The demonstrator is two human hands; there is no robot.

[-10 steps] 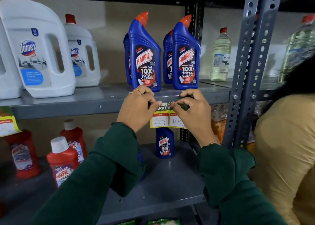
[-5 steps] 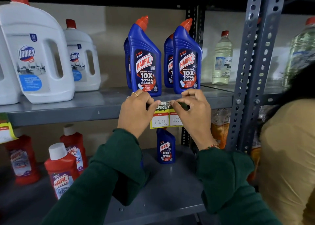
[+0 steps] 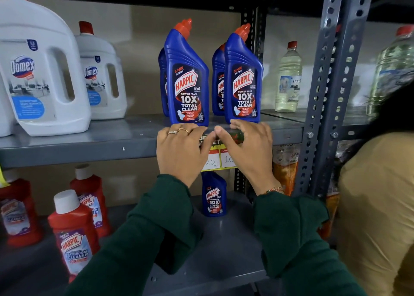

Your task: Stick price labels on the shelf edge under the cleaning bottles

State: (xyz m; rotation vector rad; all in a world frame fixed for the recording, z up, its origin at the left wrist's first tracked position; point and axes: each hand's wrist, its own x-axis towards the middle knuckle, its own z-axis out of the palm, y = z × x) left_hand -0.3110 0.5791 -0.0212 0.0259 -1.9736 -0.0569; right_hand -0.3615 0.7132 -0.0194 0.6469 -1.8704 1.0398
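Yellow paper price label [image 3: 220, 159] with a dark green header band and two white price boxes sits on the front edge of the grey metal shelf [image 3: 89, 149], directly under the two front blue Harpic toilet-cleaner bottles with red caps [image 3: 187, 80]. Header shows partial white letters; a red strip tops each white box. Handwritten "20" reads in the left box, "10" in the right, the rest covered by the hands. Lower part of the label hangs below the shelf edge.

Left hand [image 3: 181, 152], two rings on it, lies flat against the shelf edge, fingers spread and pressing on the label's left side. Right hand [image 3: 248, 149] presses the label's right side and top band, fingers extended, thumb tip almost touching the left thumb. Neither hand grips anything; both are flat on the label. Dark green sleeves on both arms.

White Domex jugs [image 3: 42, 71] stand at left on the same shelf. Small blue Harpic bottle [image 3: 214, 196] stands on the lower shelf below the label, red Harpic bathroom cleaner bottles [image 3: 74, 235] to its left.
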